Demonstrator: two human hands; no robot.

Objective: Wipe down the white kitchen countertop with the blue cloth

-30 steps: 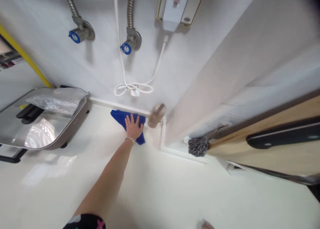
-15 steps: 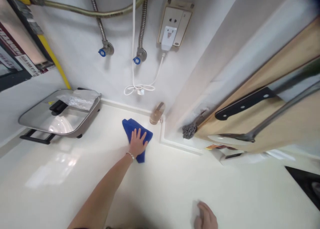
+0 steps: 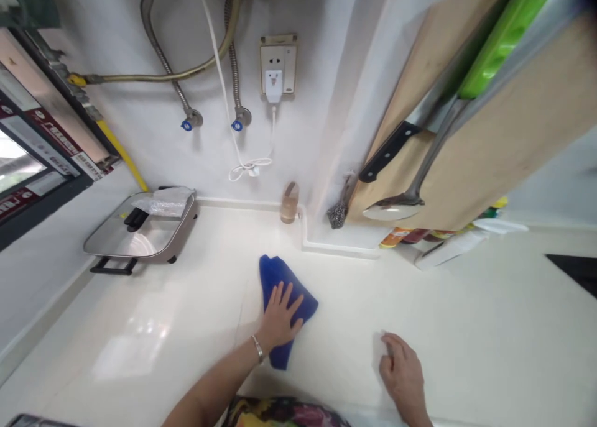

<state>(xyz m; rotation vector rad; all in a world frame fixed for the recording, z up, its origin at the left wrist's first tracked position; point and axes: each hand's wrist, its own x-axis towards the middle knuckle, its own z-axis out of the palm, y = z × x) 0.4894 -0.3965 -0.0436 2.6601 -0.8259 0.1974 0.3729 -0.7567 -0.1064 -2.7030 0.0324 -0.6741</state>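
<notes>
My left hand, a bracelet on its wrist, lies flat with fingers spread on a folded blue cloth. The cloth rests on the white countertop, its far corner pointing towards the wall. To the right, close to the counter's near edge, my right hand hovers or rests on the surface; I cannot tell which. Its fingers are loosely bent, thumb apart from them, with nothing between.
An electric pan with a glass lid stands at left. A brownish clear container is by the back wall. At right a cutting board, a knife, a ladle and a steel scrubber hang. A plugged socket is above.
My left hand has drawn the blue cloth away from the back wall, towards my body. The view has shifted, and more of my right hand shows.
</notes>
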